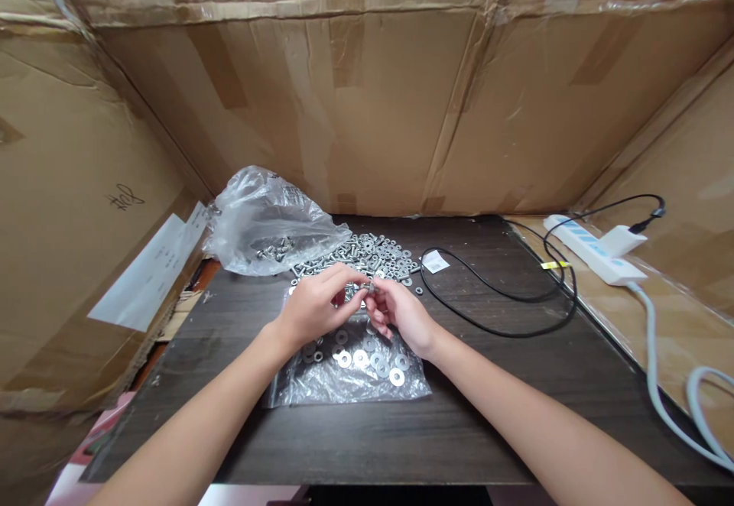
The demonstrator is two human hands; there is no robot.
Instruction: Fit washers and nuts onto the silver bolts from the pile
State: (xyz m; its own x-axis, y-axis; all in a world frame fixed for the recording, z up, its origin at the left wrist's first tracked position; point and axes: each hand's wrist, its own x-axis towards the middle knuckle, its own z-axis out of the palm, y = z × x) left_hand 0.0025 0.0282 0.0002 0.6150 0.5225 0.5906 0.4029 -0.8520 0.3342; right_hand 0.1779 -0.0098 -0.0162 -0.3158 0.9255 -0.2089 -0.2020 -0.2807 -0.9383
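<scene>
Here's the head view — both hands meet above the far part of the flat clear bag (344, 394)! The left hand (313, 303) pinches a small metal piece (371, 288) between thumb and fingers; the right hand (406, 321) nips it from the other side. Bolt or nut? Too small to tell. Doing this well probably calls for light fingertip pressure, the piece square between both pinches, and low wrists — a slip could vanish into the fastener heap (381, 252) just beyond the bag.
</scene>
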